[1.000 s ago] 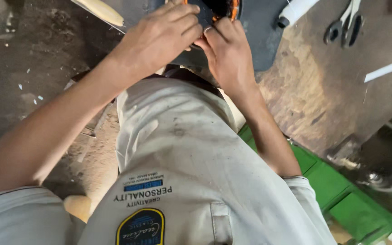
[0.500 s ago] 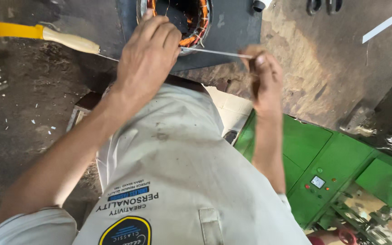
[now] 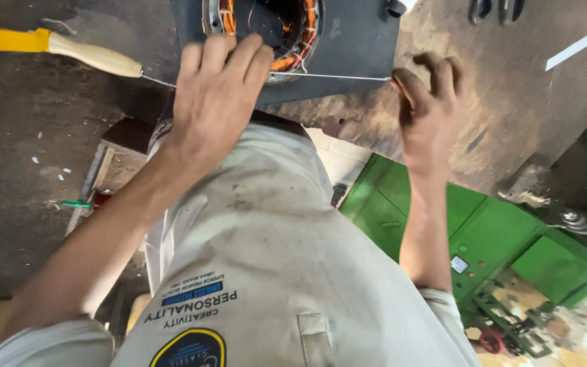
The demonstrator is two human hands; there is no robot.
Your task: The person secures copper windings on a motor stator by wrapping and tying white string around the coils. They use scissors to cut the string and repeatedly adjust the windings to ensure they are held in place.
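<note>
Around my hands the worktop is rough, stained brown and scuffed. At ten o'clock lies a tool with a pale wooden handle and a yellow part beyond it, its thin metal shank pointing toward my left hand. At one o'clock, near the top edge, sit dark tool handles, and a white strip lies at two o'clock. Down at four o'clock, below the worktop, stands a green machine casing. My own pale shirt fills the lower middle and hides whatever is beneath it.

The motor stator sits at twelve o'clock on a dark grey plate: a round metal ring with copper-orange windings showing around a dark bore. Part of it is cut off by the top edge, and my left hand covers its near rim.

My left hand rests flat on that rim, fingers spread and lying loosely over it rather than clamped. My right hand is at two o'clock, well clear of the stator, its fingers curled tight and pinching the end of a thin wire. The wire runs taut and straight from the stator's edge to that pinch.
</note>
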